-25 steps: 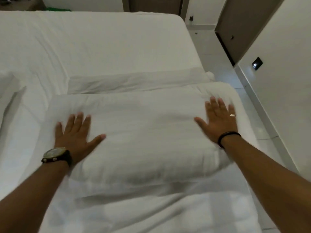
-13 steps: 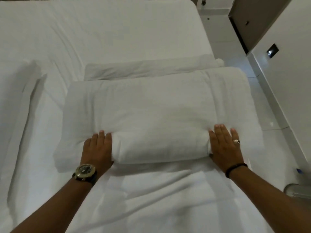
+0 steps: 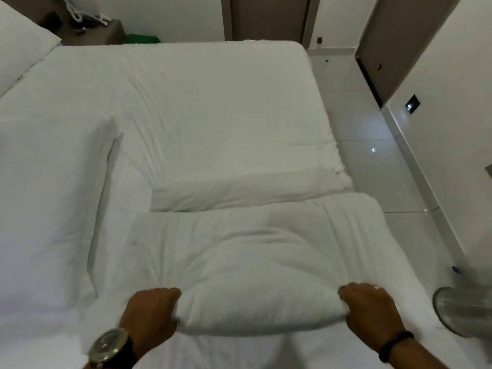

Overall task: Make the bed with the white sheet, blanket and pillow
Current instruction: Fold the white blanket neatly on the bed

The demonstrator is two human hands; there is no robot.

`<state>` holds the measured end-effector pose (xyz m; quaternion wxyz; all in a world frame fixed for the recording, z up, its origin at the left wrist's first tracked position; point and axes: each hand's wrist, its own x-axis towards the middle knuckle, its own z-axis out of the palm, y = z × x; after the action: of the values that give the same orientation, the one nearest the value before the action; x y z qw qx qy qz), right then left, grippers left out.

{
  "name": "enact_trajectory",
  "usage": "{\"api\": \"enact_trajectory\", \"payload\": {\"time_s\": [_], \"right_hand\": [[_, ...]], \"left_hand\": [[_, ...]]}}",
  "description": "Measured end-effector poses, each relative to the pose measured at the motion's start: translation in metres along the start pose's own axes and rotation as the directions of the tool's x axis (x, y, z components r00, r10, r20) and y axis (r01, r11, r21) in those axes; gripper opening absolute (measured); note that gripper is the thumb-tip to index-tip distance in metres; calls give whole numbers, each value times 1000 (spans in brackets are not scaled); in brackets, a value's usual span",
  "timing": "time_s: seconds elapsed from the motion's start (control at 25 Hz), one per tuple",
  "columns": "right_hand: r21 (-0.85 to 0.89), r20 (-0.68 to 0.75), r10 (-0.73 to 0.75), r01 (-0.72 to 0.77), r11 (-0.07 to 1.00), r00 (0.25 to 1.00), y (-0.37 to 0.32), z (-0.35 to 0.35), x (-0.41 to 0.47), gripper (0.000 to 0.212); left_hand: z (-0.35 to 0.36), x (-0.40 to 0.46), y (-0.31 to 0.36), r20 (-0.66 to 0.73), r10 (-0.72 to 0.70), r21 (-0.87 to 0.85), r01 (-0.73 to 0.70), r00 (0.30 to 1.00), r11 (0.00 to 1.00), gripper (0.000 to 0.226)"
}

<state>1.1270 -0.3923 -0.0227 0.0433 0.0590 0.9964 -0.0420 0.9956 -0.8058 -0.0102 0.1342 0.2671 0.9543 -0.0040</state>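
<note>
A white pillow [image 3: 253, 251] lies on the near right part of the bed, over the white sheet [image 3: 199, 102]. My left hand [image 3: 150, 312], with a watch on the wrist, is shut on the pillow's near edge at its left. At the right of that same edge my right hand [image 3: 370, 307], with a black band on the wrist, is also shut on the pillow. The edge bunches up between both fists. A folded white blanket [image 3: 247, 190] lies just behind the pillow. A second white pillow [image 3: 48, 198] lies to the left.
Another pillow [image 3: 21, 49] sits at the far left corner. A bedside table [image 3: 90, 27] with a phone stands behind the bed. Shiny tiled floor [image 3: 378, 161] runs along the bed's right side, bounded by a wall and doors. A round glass-like object [image 3: 463, 312] is at the right edge.
Both hands slid from flat on top of the pillow back to its near edge and closed into fists on it. The view has lifted to show more of the bed.
</note>
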Motion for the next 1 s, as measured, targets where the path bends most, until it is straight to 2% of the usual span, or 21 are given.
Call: {"api": "enact_trajectory", "payload": {"time_s": [0.08,0.16,0.24,0.32,0.36,0.44,0.48,0.52,0.6,0.64,0.72,0.84,1.0], "right_hand": [[15,70,-6,5,1000,997,-3,-24,-20,39],[19,-40,-36,37,999,999,-3,-56,-3,23],[-49,-122,-48,42,998,991,-1,-91,46,13],[-149,-87,-15,2,989,996,2,-125,117,9],[-183,-130,26,-50,982,991,5,-139,158,8],[-139,-304,145,-194,971,942,5,-157,228,11],[-75,-383,197,-243,967,903,2,-156,255,17],[-5,-394,212,-232,973,894,-4,-150,272,27],[22,-235,125,-124,992,964,-21,-117,286,59],[-16,-99,84,-86,996,991,-27,-94,288,74],[-62,109,85,-79,995,990,-20,-44,298,92],[-44,202,147,-141,989,968,3,25,317,111],[-79,195,178,-165,983,965,10,72,314,119]], "left_hand": [[-19,-26,-2,5,-36,7,36,999,999,37],[-51,-21,-4,-55,-89,22,90,995,996,29],[-89,10,-13,-178,-106,55,117,978,992,21],[-131,67,-26,-307,-135,33,153,942,988,31],[-153,102,-32,-344,-165,24,184,925,983,32],[-185,169,-41,-355,-261,-11,275,898,962,39],[-191,195,-41,-333,-294,-46,296,896,954,50],[-185,214,-40,-281,-298,-91,284,912,955,64],[-150,235,-35,-72,-253,-87,247,965,965,93],[-126,239,-38,51,-251,-78,255,967,964,106],[-77,251,-58,209,-276,-57,294,938,954,122],[-26,278,-84,222,-298,-48,315,928,948,126],[13,289,-83,91,-295,-60,301,951,952,124]]}}
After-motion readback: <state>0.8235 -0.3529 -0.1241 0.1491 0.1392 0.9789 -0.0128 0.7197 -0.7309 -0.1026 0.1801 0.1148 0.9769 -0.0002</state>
